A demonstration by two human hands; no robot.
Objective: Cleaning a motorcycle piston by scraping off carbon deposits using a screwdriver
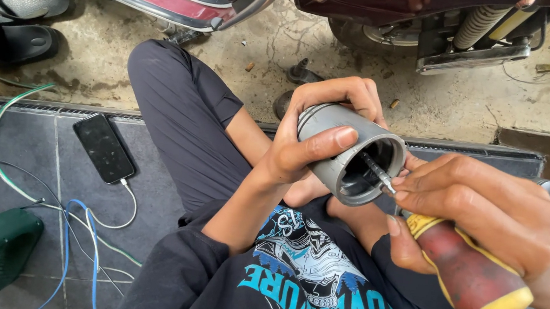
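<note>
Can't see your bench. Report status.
Left hand grips grey cylinder housing. Right hand holds screwdriver, tip inside housing mouth. Nothing blocking.

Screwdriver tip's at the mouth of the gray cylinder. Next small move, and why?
Probably ease the screwdriver tip deeper along the bore: the right hand has only the shaft's end inside the gray cylinder, short of whatever sits within, while the left hand grips the cylinder.

a flat black phone (104,148) lies left of the bent knee (159,65). its rectangular screen is dark. a white cable (128,207) plugs into its lower end.
</note>
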